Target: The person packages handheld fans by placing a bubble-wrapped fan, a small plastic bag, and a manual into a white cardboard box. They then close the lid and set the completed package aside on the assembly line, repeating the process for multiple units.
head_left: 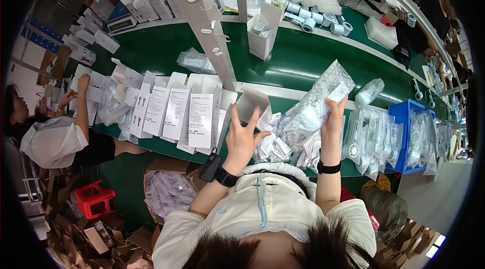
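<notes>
My right hand (333, 117) grips a long bubble-wrapped package (319, 98), raised at a slant above the bench. What lies inside the wrap looks silvery and cannot be made out. My left hand (243, 136) has its fingers spread at the near side of an open white box (251, 103); whether the fingertips touch the box, I cannot tell. Beneath the package lies a heap of small clear packets (273, 149), partly behind my left thumb. Left of the box stand several flat white printed cartons (201, 120) in a leaning row.
Bagged parts (371, 140) lie at the right beside a blue bin (400, 140). A metal post (199, 21) rises behind the cartons. An open white box (263, 31) stands on the green bench (298, 69) further back. A co-worker (53, 135) handles boxes at the left.
</notes>
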The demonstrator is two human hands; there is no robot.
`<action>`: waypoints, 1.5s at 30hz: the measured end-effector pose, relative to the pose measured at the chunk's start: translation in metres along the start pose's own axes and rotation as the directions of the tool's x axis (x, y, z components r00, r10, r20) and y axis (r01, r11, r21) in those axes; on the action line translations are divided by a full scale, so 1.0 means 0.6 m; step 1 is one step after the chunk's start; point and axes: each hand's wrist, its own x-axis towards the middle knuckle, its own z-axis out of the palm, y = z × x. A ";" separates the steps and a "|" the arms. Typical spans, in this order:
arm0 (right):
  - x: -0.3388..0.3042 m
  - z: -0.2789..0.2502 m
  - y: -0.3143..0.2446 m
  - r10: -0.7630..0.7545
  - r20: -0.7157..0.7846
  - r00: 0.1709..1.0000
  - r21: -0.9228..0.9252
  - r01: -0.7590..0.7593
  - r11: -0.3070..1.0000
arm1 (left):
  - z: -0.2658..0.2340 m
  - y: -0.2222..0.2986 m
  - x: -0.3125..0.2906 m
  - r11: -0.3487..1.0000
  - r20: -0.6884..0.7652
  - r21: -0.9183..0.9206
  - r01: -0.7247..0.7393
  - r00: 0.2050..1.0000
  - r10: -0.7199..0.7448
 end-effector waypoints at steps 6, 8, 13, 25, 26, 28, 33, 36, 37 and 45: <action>-0.036 -0.005 -0.005 0.051 0.004 0.999 0.109 -0.052 0.993 | -0.020 -0.058 0.064 0.982 -0.156 -0.076 -0.172 0.975 0.159; -0.044 0.006 -0.012 0.054 0.010 0.999 0.159 -0.055 0.986 | 0.005 -0.079 0.077 0.920 -0.082 -0.348 -0.178 0.984 0.159; -0.055 0.073 0.002 -0.011 -0.081 0.997 0.293 0.034 0.955 | 0.046 -0.075 0.080 0.940 -0.007 -0.278 -0.196 0.979 0.202; -0.048 0.059 0.169 -0.553 0.389 0.736 -0.385 0.676 0.629 | 0.097 -0.057 0.034 0.831 -0.181 -0.549 -0.094 0.983 -0.008; -0.044 0.064 0.144 -0.462 0.606 0.647 -0.403 0.751 0.523 | 0.102 -0.058 0.031 0.831 -0.129 -0.550 -0.080 0.992 0.010; -0.039 0.073 0.094 -0.155 0.904 0.398 -0.337 0.888 0.311 | 0.107 -0.058 0.029 0.829 -0.068 -0.555 -0.065 0.997 0.032; -0.085 0.046 0.064 -0.111 0.918 0.381 -0.342 0.901 0.268 | 0.087 -0.079 0.034 0.659 -0.152 -0.748 -0.079 0.987 -0.054; -0.112 -0.030 0.112 -0.197 0.909 0.368 -0.308 0.910 0.279 | 0.076 -0.088 0.037 0.671 -0.080 -0.740 0.043 0.985 -0.151; -0.122 -0.041 0.122 -0.005 0.880 0.475 -0.459 0.852 0.254 | 0.070 -0.088 0.037 0.732 -0.062 -0.680 0.054 0.990 -0.130; -0.128 -0.112 0.163 0.344 0.729 0.592 -0.678 0.695 0.240 | 0.033 -0.033 0.051 0.816 -0.143 -0.552 -0.174 0.983 0.113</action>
